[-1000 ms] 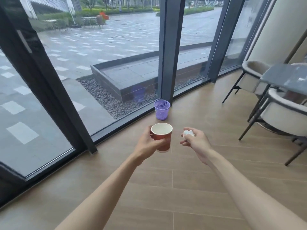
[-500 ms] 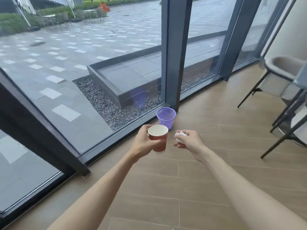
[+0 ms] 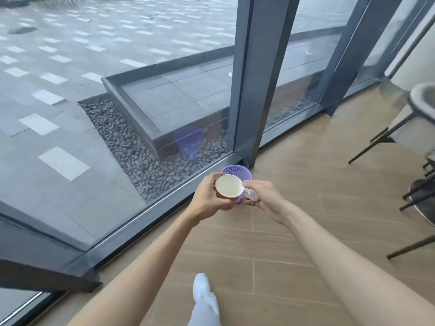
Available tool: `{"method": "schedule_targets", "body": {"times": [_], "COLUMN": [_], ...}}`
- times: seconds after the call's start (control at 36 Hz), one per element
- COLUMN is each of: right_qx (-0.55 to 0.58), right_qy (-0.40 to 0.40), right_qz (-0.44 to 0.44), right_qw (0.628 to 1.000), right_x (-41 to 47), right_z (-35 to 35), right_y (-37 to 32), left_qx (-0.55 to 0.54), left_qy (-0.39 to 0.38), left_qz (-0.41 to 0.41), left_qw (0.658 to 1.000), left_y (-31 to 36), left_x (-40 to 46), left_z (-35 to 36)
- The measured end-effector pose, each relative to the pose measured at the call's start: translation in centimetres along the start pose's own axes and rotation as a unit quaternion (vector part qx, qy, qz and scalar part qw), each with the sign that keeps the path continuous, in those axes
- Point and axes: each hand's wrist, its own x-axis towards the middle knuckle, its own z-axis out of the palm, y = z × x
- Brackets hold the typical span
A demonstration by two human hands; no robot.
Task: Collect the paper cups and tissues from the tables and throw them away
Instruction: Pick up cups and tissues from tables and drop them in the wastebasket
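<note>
Far left: window glass point(image 3: 117, 90) with paving and pebbles outside, then a dark metal mullion point(image 3: 254, 78) rising from the wooden floor point(image 3: 294, 231). Left hand point(image 3: 208, 200) next, grip closed round a paper cup point(image 3: 229, 186), fingers wrapped on its side, mouth turned toward the camera, inside looking empty. Directly behind and a little beyond the cup, a purple mesh wastebasket point(image 3: 237, 171) standing on the floor at the foot of the mullion, mostly hidden by cup and hands; contents not visible. Just right of the cup, right hand point(image 3: 263, 200), grip pinched shut on a crumpled white tissue point(image 3: 250, 195), tissue nearly touching the cup's rim. Lower centre, a white shoe point(image 3: 202, 285) stepping forward. Far right, part of a pale chair point(image 3: 421, 118) on dark legs.

Judged from this: one cup and one tissue collected, both held near the basket but not yet over its opening or released. Left to do: reach over the rim, drop both in. Whether more cups or tissues wait on other tables cannot be told here.
</note>
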Motion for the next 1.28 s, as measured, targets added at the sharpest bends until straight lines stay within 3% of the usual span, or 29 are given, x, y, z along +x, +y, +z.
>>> {"method": "schedule_targets", "body": {"times": [0.28, 0.5, 0.72, 0.86, 1.0, 1.11, 1.28], "right_qx": [-0.072, -0.100, -0.159, -0.140, -0.119, -0.097, -0.161], "right_qy": [0.105, 0.136, 0.100, 0.095, 0.087, 0.089, 0.102], "right_qz": [0.024, 0.050, 0.052, 0.096, 0.159, 0.194, 0.222], "right_qw": [0.992, 0.984, 0.981, 0.981, 0.976, 0.972, 0.956], "right_x": [15.7, 27.8, 42.6, 49.5, 58.0, 65.4, 75.1], "right_z": [-2.7, -7.5, -12.9, -14.2, -15.3, -15.8, -16.3], "right_y": [-7.5, -11.1, -10.4, -5.9, 2.3, 10.4, 24.3], "left_qx": [0.108, 0.055, -0.032, -0.029, -0.007, 0.014, 0.071], "left_qy": [-0.078, -0.121, -0.076, -0.017, -0.006, -0.018, 0.016], "left_qz": [0.043, -0.045, -0.146, -0.241, -0.314, -0.334, -0.349], "left_qw": [0.990, 0.990, 0.986, 0.970, 0.949, 0.942, 0.934], "left_y": [0.9, 0.7, -0.7, -6.6, -17.3, -25.9, -41.3], "left_x": [20.6, 33.7, 46.1, 51.3, 56.3, 60.4, 66.0], "left_z": [-2.1, -0.7, 3.4, 7.5, 11.9, 14.9, 19.5]}}
